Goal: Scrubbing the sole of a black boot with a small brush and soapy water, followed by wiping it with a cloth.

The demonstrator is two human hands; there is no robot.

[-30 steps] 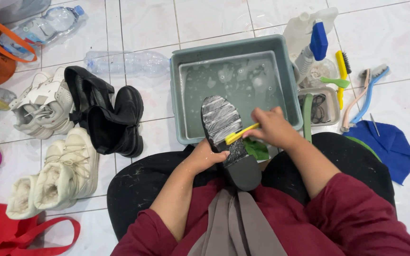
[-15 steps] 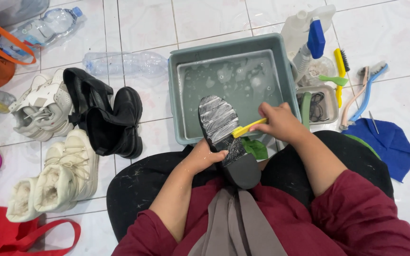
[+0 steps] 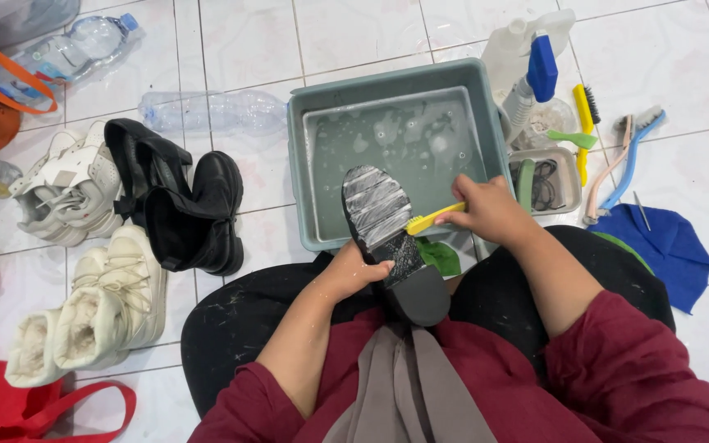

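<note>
While held sole-up, boot [image 3: 387,238] apparently points toe toward basin [image 3: 305,156].

Bright, even light falls on my white floor [image 3: 231,49], with soft shadows only. Everything looks sharp; edges bend slightly.

Black boot [image 3: 391,246] – ridged rubber sole, soapy; yellow plastic brush [image 3: 432,219]; glossy tiles [image 3: 231,41]

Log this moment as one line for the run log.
left hand: holds black boot sole-up | right hand: yellow brush on soapy sole | over grey basin
</note>
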